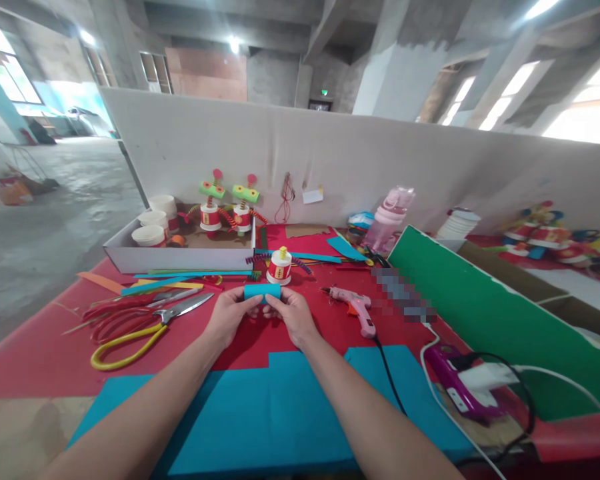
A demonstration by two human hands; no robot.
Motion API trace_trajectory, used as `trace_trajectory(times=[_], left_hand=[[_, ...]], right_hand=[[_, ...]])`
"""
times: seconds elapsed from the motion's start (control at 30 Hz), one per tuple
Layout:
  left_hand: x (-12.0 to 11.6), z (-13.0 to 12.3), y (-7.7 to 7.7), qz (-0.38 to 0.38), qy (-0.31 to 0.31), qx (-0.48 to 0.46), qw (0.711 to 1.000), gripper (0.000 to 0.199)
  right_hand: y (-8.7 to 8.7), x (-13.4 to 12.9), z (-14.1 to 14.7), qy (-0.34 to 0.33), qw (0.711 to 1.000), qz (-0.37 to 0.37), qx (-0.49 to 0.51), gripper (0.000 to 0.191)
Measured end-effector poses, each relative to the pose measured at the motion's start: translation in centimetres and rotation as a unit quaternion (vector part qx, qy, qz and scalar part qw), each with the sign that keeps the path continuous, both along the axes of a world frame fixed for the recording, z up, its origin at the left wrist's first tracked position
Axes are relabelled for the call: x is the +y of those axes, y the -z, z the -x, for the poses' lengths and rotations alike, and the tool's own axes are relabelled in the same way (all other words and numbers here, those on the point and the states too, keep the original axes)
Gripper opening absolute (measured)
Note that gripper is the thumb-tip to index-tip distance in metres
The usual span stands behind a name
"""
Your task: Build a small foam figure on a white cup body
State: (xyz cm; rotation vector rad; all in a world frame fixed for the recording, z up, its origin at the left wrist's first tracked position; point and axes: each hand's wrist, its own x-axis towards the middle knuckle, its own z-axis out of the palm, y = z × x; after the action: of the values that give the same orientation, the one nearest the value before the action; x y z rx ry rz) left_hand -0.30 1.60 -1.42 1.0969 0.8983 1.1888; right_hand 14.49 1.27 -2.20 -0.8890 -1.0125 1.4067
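A small blue paper roll [263, 291] lies sideways between my two hands above the red table covering. My left hand [234, 313] grips its left end, and my right hand [291, 312] pinches the right end, thumbs on the near side. Just behind the roll stands a paper-cup figure [279, 267], red and white, with a yellow piece on top and dark coiled paper arms. To the right of my right hand a pink glue gun [355, 307] rests on the table. Yellow-handled scissors [150, 330] lie left of my left hand.
A white box [180, 259] at back left holds cups and two finished-looking figures [211, 213]. Blue paper [260, 413] covers the near table. At right are a purple power strip [460, 383] with cables, a green panel [480, 320] and a pink bottle [390, 217].
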Motion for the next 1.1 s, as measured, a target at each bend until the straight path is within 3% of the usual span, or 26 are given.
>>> trace_trajectory(times=[0.17, 0.37, 0.5, 0.83, 1.1], left_hand=[[0.1, 0.0, -0.2, 0.022, -0.012, -0.019, 1.0, 0.029], [0.2, 0.5, -0.7, 0.024, 0.024, -0.039, 0.999, 0.036], [0.2, 0.6, -0.9, 0.017, -0.009, -0.017, 1.0, 0.037], [-0.2, 0.4, -1.2, 0.013, -0.018, -0.025, 0.999, 0.037], [0.0, 0.5, -1.1, 0.025, -0.024, -0.033, 0.999, 0.036]], right_hand=[[0.1, 0.1, -0.1, -0.009, 1.0, 0.011, 0.011, 0.035], [-0.3, 0.3, -0.6, -0.026, 0.998, 0.03, 0.057, 0.043], [-0.8, 0.3, -0.7, -0.041, 0.995, 0.02, 0.087, 0.05], [-0.5, 0.2, -0.6, 0.023, 0.999, -0.019, -0.013, 0.031], [-0.6, 0.4, -0.7, 0.008, 0.999, 0.011, 0.042, 0.044]])
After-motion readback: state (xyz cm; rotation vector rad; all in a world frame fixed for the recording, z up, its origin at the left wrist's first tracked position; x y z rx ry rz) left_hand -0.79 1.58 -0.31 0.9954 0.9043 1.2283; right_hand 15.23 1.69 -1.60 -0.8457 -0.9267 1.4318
